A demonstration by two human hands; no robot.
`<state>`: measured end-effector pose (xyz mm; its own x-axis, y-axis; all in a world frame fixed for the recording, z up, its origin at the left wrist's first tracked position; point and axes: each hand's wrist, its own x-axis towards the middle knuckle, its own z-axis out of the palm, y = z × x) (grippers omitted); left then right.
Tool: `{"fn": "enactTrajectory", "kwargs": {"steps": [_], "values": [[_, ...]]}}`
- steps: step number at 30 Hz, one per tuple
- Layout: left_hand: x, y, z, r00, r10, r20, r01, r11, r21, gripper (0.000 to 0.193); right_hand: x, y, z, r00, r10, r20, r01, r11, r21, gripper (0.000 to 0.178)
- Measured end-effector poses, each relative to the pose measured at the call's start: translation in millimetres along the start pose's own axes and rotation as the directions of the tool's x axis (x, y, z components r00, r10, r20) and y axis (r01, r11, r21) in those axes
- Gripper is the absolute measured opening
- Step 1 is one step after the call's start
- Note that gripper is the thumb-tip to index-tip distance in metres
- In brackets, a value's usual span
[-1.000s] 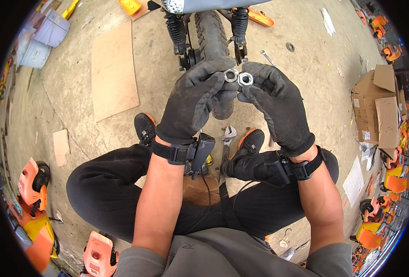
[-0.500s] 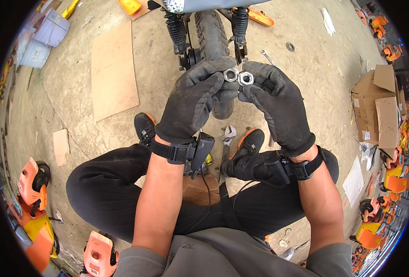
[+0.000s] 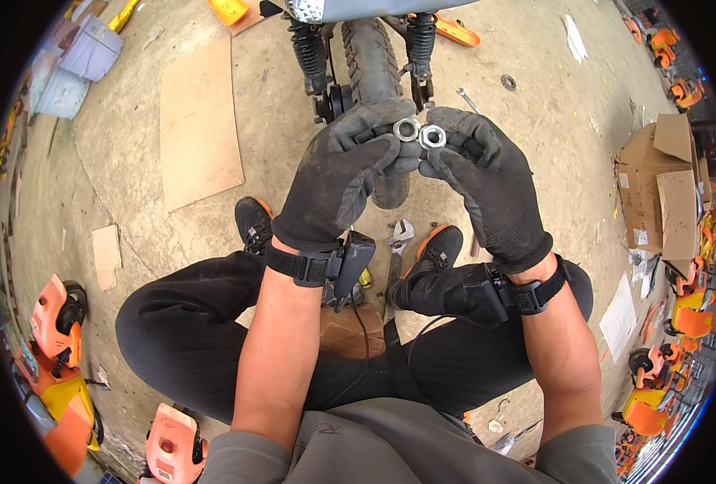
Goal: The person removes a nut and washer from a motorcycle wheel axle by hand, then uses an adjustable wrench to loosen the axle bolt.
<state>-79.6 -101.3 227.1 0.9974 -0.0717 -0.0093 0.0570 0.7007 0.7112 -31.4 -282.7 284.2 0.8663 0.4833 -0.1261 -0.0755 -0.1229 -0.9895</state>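
Both hands wear black work gloves and meet in front of a knobbly rear tyre (image 3: 368, 60). My left hand (image 3: 338, 173) is closed, pinching a silvery hex nut (image 3: 406, 130) between thumb and fingers. In the closed fingers of my right hand (image 3: 491, 181) is a second hex nut (image 3: 433, 137), held right beside the first, both holes facing up toward me. Black shock absorbers (image 3: 308, 60) flank the wheel just beyond. An adjustable wrench (image 3: 398, 250) lies on the floor between my shoes, below the hands.
A spanner (image 3: 468, 100) and a small dark ring (image 3: 508, 82) lie on the concrete right of the wheel. Flat cardboard (image 3: 200, 125) is at left, with buckets (image 3: 87, 56) beyond. An open carton (image 3: 657, 189) stands at right. Orange ride-on vehicles (image 3: 55, 323) line the sides.
The two nuts have shifted very slightly to the right with my fingertips. Both hands keep the same pinch; everything else stays in place.
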Motion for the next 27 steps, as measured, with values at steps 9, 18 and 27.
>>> {"fn": "enactTrajectory", "kwargs": {"steps": [9,18,27], "values": [[-1.1,1.3,0.4,1.0,0.001,-0.021,0.0,0.999,0.044,0.041,0.3,-1.5,-0.6,1.0,0.001,0.0,-0.001,0.999,-0.047,0.036],[2.1,-3.1,-3.9,1.0,0.01,0.001,-0.01,0.999,-0.032,0.039,0.7,-0.6,-1.8,1.0,0.003,0.001,-0.003,0.996,-0.084,0.036],[0.7,-2.1,1.0,0.998,0.013,-0.06,-0.014,1.0,-0.02,0.031,0.7,-1.3,-1.1,1.0,0.019,-0.005,-0.019,0.996,-0.084,0.036]]}}
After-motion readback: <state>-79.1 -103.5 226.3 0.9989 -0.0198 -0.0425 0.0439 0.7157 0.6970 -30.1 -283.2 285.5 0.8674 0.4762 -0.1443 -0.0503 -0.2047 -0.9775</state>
